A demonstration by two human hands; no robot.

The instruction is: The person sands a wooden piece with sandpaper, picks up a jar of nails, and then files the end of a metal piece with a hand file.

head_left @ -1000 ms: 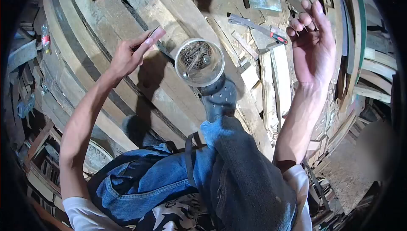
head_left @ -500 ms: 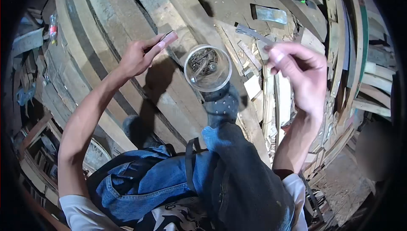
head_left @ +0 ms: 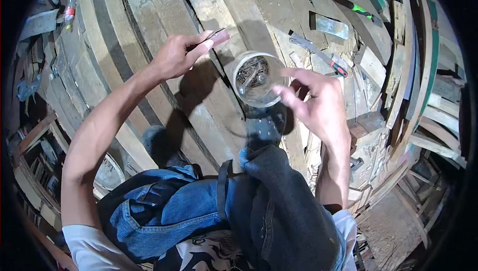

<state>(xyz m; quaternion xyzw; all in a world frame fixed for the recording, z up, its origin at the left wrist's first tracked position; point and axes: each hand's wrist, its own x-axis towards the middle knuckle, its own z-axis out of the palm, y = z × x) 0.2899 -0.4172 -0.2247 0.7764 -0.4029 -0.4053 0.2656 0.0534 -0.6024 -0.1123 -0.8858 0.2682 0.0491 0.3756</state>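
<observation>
My left hand [head_left: 180, 54] pinches a small pinkish piece [head_left: 220, 37], perhaps wood, with a thin dark edge along it. To the right stands a clear plastic tub [head_left: 266, 101] with a heap of nails [head_left: 253, 72] and a larger metal piece inside. My right hand [head_left: 318, 99] is at the tub's right rim, thumb and forefinger apart and slightly blurred; nothing shows between them. Beyond it, a flat-bladed tool [head_left: 318, 52] with a red and black handle lies on the boards.
Long planks [head_left: 199, 126] run under my feet and the tub. A metal blade [head_left: 331, 26] and a green and black handled tool [head_left: 359, 9] lie at the upper right. Wood scraps [head_left: 371, 67] clutter the right side. A plastic bottle [head_left: 69, 12] is at the far left.
My right hand has left the flat-bladed tool, whose handle now shows on the boards, and has moved left to the tub. My left hand still holds the pinkish piece.
</observation>
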